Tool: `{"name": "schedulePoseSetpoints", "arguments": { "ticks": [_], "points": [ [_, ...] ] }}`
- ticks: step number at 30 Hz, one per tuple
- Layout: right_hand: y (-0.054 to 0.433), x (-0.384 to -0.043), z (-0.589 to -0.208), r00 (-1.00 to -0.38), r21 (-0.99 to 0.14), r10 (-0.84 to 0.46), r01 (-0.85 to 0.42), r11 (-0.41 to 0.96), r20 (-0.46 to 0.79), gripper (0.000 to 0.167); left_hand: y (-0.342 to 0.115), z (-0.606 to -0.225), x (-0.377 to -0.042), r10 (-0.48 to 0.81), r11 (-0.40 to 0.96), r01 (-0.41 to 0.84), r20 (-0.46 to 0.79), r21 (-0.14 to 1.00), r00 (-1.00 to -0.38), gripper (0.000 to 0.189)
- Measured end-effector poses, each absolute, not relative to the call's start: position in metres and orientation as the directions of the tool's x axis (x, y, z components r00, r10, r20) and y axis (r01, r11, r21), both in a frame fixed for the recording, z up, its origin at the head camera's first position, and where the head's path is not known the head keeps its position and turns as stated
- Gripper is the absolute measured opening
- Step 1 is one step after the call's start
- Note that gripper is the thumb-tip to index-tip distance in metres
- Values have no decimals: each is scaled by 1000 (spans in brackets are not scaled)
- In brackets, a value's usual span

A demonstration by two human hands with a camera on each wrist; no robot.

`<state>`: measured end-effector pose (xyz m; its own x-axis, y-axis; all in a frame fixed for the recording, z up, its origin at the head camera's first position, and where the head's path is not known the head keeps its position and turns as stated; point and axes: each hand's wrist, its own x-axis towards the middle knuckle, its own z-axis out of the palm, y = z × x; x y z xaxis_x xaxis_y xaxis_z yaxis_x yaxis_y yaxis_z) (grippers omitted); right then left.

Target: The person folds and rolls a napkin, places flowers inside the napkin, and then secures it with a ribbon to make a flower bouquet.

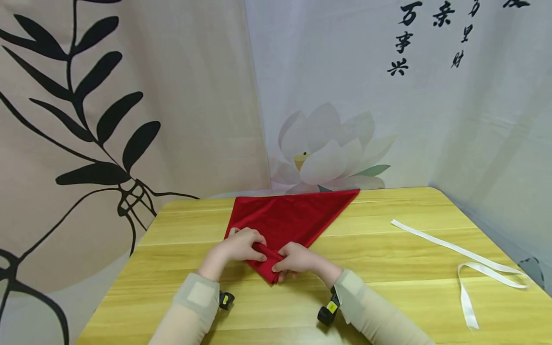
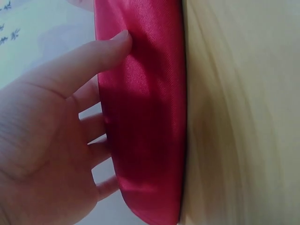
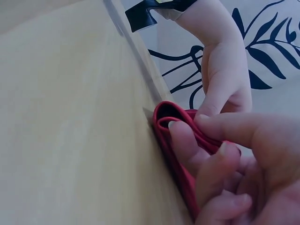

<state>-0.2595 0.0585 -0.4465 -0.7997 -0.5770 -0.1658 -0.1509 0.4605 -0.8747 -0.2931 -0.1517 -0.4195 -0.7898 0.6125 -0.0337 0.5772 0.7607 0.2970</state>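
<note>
A red satiny cloth (image 1: 289, 218) lies spread on the table, wide at the far side, with its near part folded over in a roll. My left hand (image 1: 243, 245) grips this fold; in the left wrist view the thumb lies on the near face of the red fold (image 2: 145, 108) and the fingers go behind it. At the other end, my right hand (image 1: 298, 258) pinches the roll between thumb and fingers. The right wrist view shows the cloth's layered, curled end (image 3: 166, 115) at the fingertips, with the left hand (image 3: 225, 89) just beyond.
A white ribbon (image 1: 448, 247) lies loosely bent on the right part of the wooden table (image 1: 366, 287). Behind the table hangs a pale curtain (image 1: 207, 96) printed with black leaves, a flower and writing. Each wrist carries a small black strapped device (image 1: 328, 311).
</note>
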Motion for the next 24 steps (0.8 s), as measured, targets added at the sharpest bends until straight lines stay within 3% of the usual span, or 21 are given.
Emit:
{"name": "schedulePoseSetpoints", "arguments": {
  "ticks": [11, 24],
  "points": [
    [59, -256, -456, -831, -927, -525, -33, 373, -181, 7, -149, -418, -274, 604, 752, 588, 46, 297, -796, 32],
    [61, -256, -455, -822, -901, -524, -31, 433, -224, 17, -153, -427, -275, 564, 788, 559, 62, 260, -824, 17]
  ]
}}
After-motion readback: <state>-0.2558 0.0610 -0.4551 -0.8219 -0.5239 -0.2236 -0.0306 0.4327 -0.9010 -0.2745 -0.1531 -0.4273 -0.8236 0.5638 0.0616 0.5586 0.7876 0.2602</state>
